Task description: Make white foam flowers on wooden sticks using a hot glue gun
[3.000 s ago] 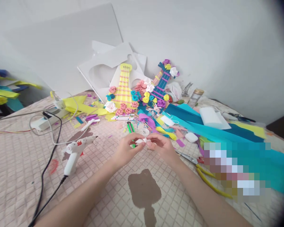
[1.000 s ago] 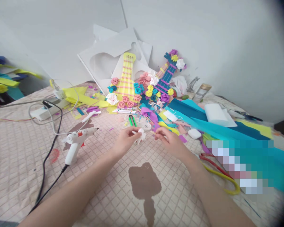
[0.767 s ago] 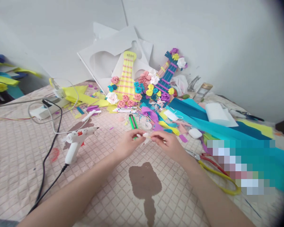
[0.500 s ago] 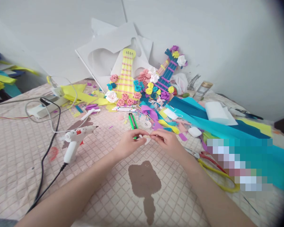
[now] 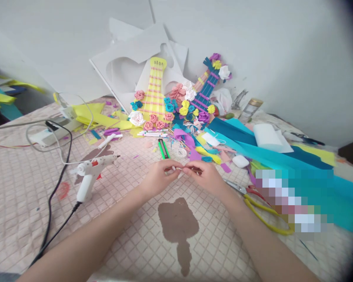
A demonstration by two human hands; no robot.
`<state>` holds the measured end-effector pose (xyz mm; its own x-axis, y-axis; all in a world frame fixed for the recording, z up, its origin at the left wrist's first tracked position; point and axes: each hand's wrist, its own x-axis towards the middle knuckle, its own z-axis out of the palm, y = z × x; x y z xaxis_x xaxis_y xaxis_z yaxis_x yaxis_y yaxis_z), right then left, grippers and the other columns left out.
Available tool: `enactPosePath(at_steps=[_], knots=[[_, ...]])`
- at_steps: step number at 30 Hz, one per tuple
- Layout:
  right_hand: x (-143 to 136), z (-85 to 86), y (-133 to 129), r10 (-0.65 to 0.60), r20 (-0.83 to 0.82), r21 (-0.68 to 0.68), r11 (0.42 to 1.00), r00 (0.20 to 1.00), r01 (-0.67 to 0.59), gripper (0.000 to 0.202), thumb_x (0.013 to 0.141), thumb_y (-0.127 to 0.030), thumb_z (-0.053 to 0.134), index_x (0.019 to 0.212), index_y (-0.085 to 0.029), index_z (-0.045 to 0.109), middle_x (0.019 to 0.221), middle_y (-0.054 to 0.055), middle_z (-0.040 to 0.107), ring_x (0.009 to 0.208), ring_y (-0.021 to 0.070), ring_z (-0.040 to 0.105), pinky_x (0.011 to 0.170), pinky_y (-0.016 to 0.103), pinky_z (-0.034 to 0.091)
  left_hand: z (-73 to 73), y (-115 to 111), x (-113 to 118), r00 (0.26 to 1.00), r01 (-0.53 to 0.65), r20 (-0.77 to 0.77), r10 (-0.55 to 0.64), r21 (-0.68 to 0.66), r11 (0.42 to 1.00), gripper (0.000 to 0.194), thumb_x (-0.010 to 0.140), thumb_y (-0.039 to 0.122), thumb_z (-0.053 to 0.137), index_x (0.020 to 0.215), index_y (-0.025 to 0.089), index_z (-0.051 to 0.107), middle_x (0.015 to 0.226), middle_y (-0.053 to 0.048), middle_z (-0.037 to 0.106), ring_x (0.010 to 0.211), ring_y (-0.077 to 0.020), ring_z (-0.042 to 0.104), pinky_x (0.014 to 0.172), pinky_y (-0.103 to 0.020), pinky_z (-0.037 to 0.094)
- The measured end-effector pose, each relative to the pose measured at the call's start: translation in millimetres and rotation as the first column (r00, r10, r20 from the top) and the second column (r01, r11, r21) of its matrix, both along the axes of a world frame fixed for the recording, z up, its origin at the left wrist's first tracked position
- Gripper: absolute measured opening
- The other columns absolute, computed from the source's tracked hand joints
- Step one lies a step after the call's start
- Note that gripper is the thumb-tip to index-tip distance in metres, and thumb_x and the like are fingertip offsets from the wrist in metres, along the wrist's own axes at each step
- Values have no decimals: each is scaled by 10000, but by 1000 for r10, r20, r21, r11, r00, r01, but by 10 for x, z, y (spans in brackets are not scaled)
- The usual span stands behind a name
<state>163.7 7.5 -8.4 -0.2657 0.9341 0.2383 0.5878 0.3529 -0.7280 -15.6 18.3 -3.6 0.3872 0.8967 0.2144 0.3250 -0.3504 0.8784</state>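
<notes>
Above quilted mat [image 5: 129, 235], left hand [image 5: 158, 181], right hand [image 5: 206, 177] rejoined since parting, fingers apparently pinching white piece [image 5: 179, 169].

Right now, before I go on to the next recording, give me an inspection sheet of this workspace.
Surface: quilted pink cover, with a brown patch near the arms.
Job's things: small white piece pinched between both hands.
Clutter: white glue gun, green utility knife, yellow-handled scissors, teal felt sheets, yellow paper guitar ringed with paper roses.
Fingers: left hand and right hand both closed on the piece.
Cables: black cord runs from the glue gun; white cable loops by a power strip.
Surroundings: white wall, white cut-out boards leaning on it.
</notes>
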Motion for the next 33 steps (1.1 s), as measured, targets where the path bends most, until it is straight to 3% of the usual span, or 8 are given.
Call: enactPosePath(at_steps=[16, 33], knots=[[-14, -8, -10, -33, -109, -78, 997, 993, 25, 199, 770, -373, 597, 789, -190, 673, 781, 41, 697, 683, 170, 625, 634, 290, 494, -4, -2, -11, 1000, 28, -8, -28, 112, 993, 161, 766, 158, 541, 837, 185, 682, 846, -56, 687, 798, -170, 607, 743, -281, 458], [-20, -25, -11, -49, -123, -78, 996, 991, 40, 209, 744, -393, 633, 779, -190, 668, 751, 35, 692, 664, 165, 626, 613, 282, 490, -7, -9, -3, 1000, 13, 4, -14, 92, 996, 162, 759, 159, 551, 846, 195, 683, 849, -47, 694, 787, -166, 613, 715, -265, 452]])
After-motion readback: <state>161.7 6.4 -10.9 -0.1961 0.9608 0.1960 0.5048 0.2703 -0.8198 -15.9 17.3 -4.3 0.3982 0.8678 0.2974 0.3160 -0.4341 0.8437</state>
